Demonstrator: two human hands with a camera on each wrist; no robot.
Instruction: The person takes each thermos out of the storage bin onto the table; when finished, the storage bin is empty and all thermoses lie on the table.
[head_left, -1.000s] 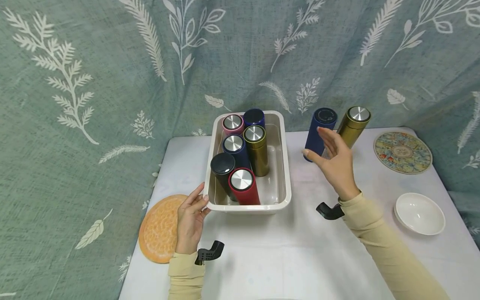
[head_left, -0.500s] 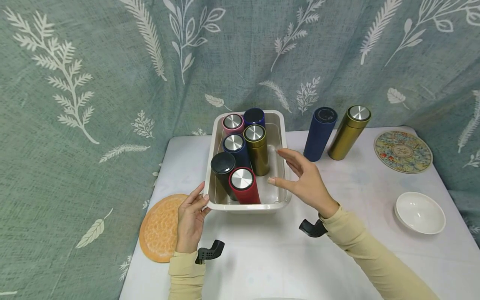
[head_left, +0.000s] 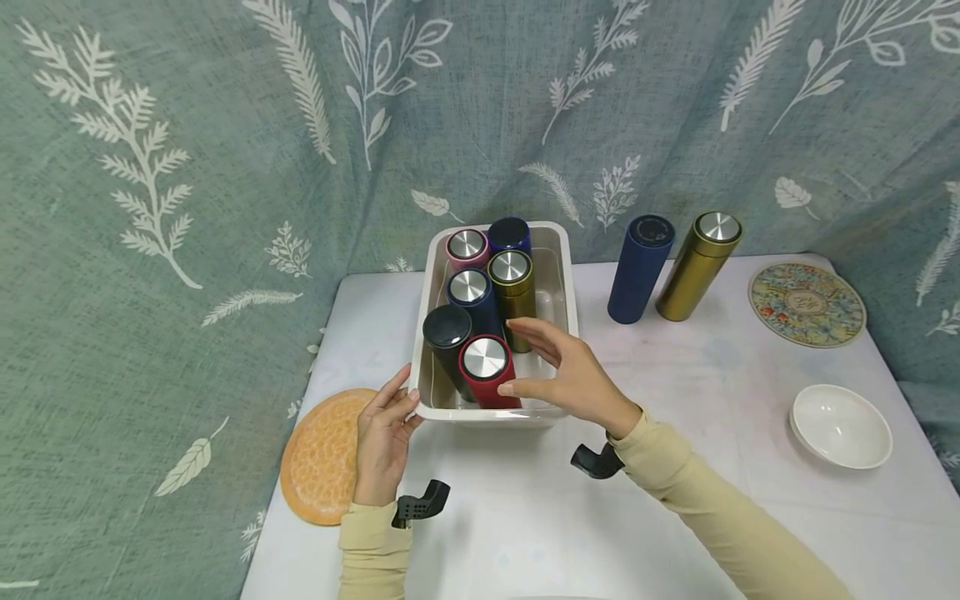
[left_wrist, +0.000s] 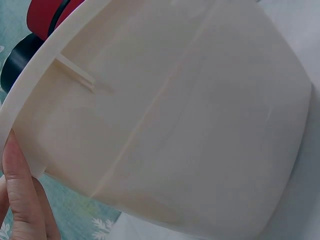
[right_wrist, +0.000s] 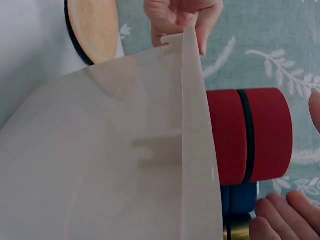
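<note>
A white plastic tub (head_left: 572, 321) holds several vacuum flasks, upright or leaning. My left hand (head_left: 384, 442) pinches the tub's near left rim corner, as the right wrist view also shows. My right hand (head_left: 573, 375) hovers over the tub's near right side, thumb and fingers spread beside the red flask (head_left: 491, 387). In the right wrist view its fingers (right_wrist: 282, 217) stand apart from the red flask's lid. Around the red flask are a black flask (head_left: 447, 333), a blue flask (head_left: 474, 296), a gold flask (head_left: 517, 296), a pink flask (head_left: 467, 244) and a dark blue flask (head_left: 510, 237).
Right of the tub stand another blue flask (head_left: 637, 271) and gold flask (head_left: 693, 271). Further right lie a patterned round mat (head_left: 807, 305) and a white bowl (head_left: 840, 427). An orange round mat (head_left: 318, 458) lies beneath my left hand. A leafy curtain (head_left: 480, 108) hangs behind.
My right hand has moved left and nearer, from beside the standing blue and gold flasks to over the tub near the red flask. The left hand stays on the rim.
</note>
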